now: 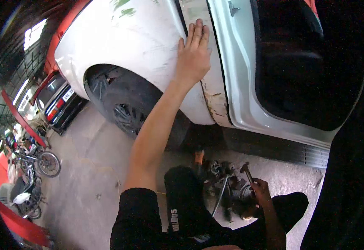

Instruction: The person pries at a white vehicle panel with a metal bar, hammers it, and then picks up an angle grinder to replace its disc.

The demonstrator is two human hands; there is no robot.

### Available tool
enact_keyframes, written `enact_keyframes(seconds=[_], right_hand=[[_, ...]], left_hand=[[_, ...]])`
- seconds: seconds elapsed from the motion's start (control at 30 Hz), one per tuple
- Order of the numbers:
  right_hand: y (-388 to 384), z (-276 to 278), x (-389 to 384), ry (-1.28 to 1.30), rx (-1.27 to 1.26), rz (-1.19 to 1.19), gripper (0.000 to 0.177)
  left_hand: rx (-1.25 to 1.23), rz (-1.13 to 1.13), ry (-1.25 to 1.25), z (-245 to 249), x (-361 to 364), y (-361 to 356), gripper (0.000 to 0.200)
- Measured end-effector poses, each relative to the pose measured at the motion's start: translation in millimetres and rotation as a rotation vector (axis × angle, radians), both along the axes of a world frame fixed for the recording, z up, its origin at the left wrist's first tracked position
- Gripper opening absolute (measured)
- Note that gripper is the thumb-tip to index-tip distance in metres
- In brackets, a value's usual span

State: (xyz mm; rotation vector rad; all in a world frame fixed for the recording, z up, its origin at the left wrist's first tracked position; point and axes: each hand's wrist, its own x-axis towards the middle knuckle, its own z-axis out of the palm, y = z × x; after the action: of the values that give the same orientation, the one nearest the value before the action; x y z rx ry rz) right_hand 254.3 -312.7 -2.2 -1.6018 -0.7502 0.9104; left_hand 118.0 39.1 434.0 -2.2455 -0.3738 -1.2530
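Observation:
My left hand lies flat against the white car fender, fingers stretched up over the seam at its rear edge. Beside it runs a scuffed strip with worn, brownish paint near the bottom. Green and dark smudges mark the fender. Low on the right, my right hand is closed around the handle of a hammer, its head pointing up. Under the hammer, a cluster of dark tools or parts sits on the floor, too dim to make out singly.
The front wheel sits in the arch left of my forearm. To the right are the open door frame and a dark running board. A dark car and a bicycle stand farther left. A thin yellow cord crosses the concrete.

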Motion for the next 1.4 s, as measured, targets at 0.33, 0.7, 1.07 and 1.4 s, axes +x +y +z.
enact_keyframes(seconds=[0.33, 0.7, 1.07, 1.4], right_hand=[[-3, -11, -2, -0.083, -0.121, 0.071, 0.039], [-4, -48, 0, -0.141, -0.174, 0.057, 0.037], [-4, 39, -28, -0.245, -0.253, 0.193, 0.048], [-19, -32, -31, -0.795, -0.227, 0.540, 0.028]], left_hand=[[-0.226, -0.113, -0.021, -94, -9, -17, 0.067], [-0.186, -0.207, -0.186, -75, 3, 3, 0.071], [-0.335, -0.160, 0.179, -187, -13, -10, 0.072], [-0.986, 0.057, 0.907, -347, -119, -23, 0.055]])
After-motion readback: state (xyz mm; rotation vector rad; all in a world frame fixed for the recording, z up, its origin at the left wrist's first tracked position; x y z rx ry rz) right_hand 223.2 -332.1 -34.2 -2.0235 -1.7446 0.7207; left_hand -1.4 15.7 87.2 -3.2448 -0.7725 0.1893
